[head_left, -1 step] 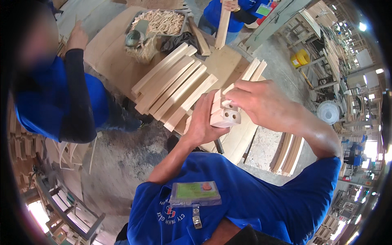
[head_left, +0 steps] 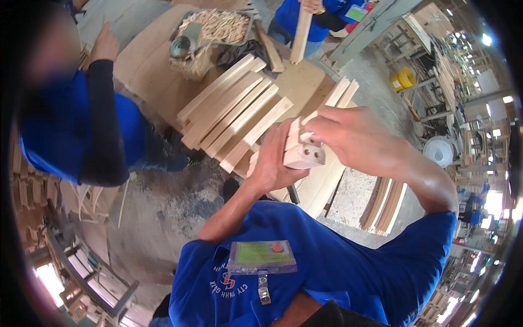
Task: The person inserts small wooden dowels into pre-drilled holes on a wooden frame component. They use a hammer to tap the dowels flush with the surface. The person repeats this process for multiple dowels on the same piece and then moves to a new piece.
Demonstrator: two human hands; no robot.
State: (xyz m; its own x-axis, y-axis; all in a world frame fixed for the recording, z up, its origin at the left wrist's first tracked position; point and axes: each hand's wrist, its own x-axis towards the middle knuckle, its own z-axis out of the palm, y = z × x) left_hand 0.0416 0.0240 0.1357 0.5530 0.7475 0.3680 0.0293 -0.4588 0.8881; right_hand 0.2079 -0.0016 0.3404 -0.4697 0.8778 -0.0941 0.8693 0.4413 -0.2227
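Wrapped round a small stack of pale wooden strips [head_left: 302,158] is my left hand [head_left: 271,162], its fingers closed along their side. Drilled round holes show in the strips' near ends, which face me. My right hand [head_left: 357,133] is closed in a pinch at these ends, its fingertips by a hole. A short pale wooden dowel appears to be between them, mostly hidden by the fingers. Left of the stack, several more wooden strips [head_left: 234,117] lie side by side on the table [head_left: 144,65].
A tray [head_left: 251,27] of short dowels stands at the table's far side, with a glass jar [head_left: 179,47] beside it. A mallet [head_left: 269,52] lies nearby. One co-worker [head_left: 98,120] stands at left; another [head_left: 294,19], far side, holds a wooden piece. A yellow bucket [head_left: 402,79] is at right.
The held strips and both hands sit very slightly farther right in the picture, as does much of the table. The grip of both hands looks the same.
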